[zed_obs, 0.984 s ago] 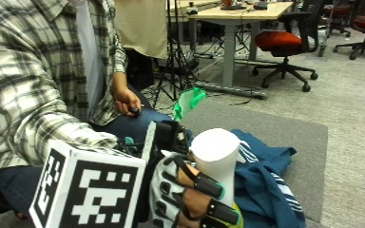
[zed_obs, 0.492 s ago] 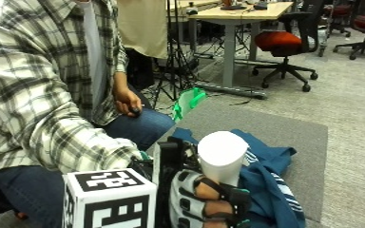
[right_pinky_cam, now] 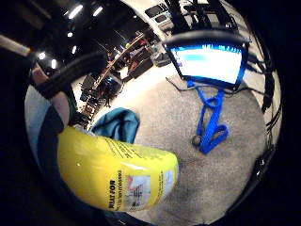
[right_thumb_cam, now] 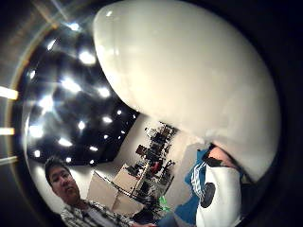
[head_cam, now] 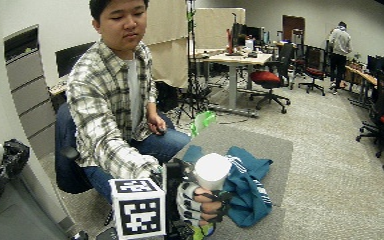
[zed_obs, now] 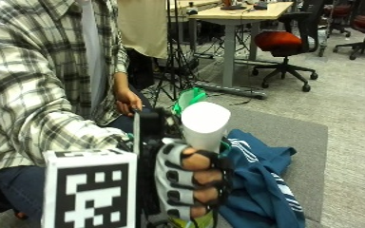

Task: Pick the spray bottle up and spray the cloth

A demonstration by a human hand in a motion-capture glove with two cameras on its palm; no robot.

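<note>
My gloved right hand [zed_obs: 192, 185] grips an upright bottle, fingers curled round its middle. The bottle has a white rounded top [zed_obs: 205, 123] and a yellow body [right_pinky_cam: 117, 174] with a printed label; no nozzle or trigger shows. The white top [right_thumb_cam: 189, 85] fills the thumb side palm view. Just beside the hand, a crumpled blue cloth [zed_obs: 258, 185] with white stripes lies on the grey table [zed_obs: 296, 137]. The cloth [right_pinky_cam: 115, 125] also shows behind the yellow body. In the wide outside view the hand [head_cam: 198, 207] holds the bottle [head_cam: 212, 170] over the table's near end, next to the cloth [head_cam: 248, 192].
The person's bare left hand [zed_obs: 129, 102] rests on their thigh. A green object [zed_obs: 192, 97] stands past the table's far corner. A desk [zed_obs: 233, 14] and a red office chair [zed_obs: 283, 42] stand behind. A blue stand [right_pinky_cam: 211, 117] carries a monitor.
My hand has lifted the bottle higher and a little toward the person; the grip on it is unchanged. The cloth has not moved.
</note>
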